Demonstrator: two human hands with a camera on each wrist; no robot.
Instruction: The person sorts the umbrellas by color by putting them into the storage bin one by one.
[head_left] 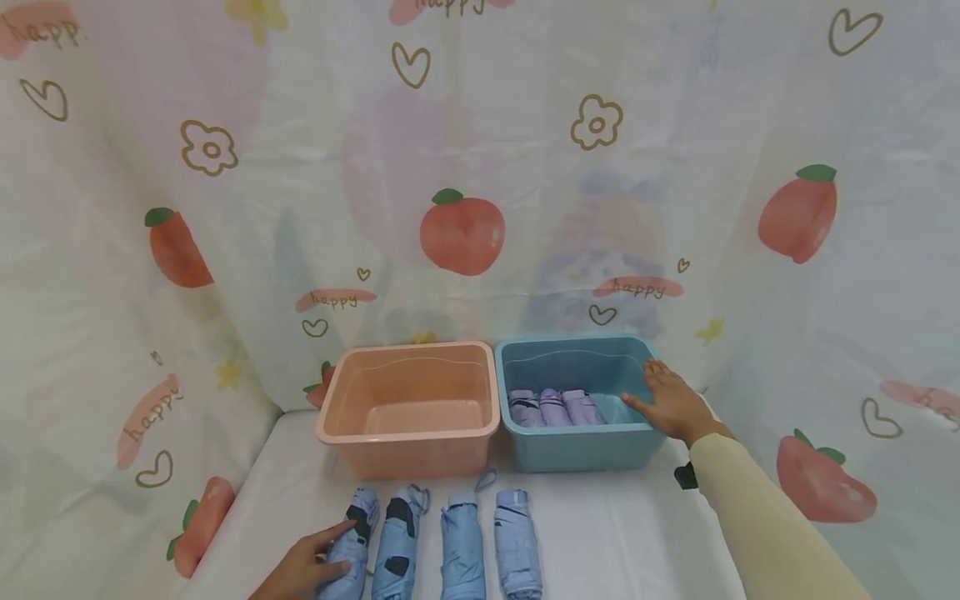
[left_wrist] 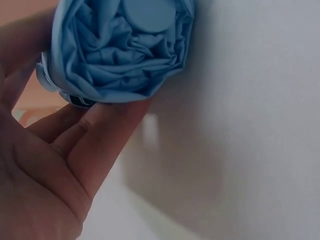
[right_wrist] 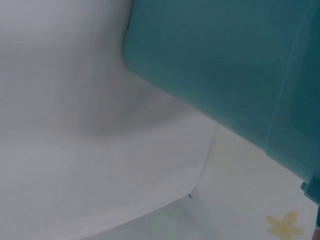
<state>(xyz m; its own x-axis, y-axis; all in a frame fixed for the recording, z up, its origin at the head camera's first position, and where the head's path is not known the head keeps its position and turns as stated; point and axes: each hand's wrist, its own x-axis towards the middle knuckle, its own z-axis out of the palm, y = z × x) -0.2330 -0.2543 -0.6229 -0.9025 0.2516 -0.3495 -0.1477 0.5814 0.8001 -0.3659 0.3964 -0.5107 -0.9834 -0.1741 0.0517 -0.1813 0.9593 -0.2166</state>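
Observation:
My left hand (head_left: pixel 300 567) grips the leftmost blue folded umbrella (head_left: pixel 349 546), which has dark patches. In the left wrist view its pleated fabric end (left_wrist: pixel 125 60) sits between thumb and fingers. Beside it lie another dark-patched blue umbrella (head_left: pixel 396 546), a plain blue one (head_left: pixel 462 546) and a paler blue one (head_left: pixel 517 542). My right hand (head_left: pixel 675 404) rests at the right rim of the blue bin (head_left: pixel 585 450), fingers extended and thumb over the inside. Three purple folded umbrellas (head_left: pixel 553 408) lie in that bin. The right wrist view shows mostly the bin's outer wall (right_wrist: pixel 215 60).
A pink-orange bin (head_left: pixel 412 454) stands left of the blue one, close against it. Both stand on a white-covered table (head_left: pixel 600 533) in front of a printed curtain (head_left: pixel 480 150). A small black object (head_left: pixel 686 476) shows beside the right wrist.

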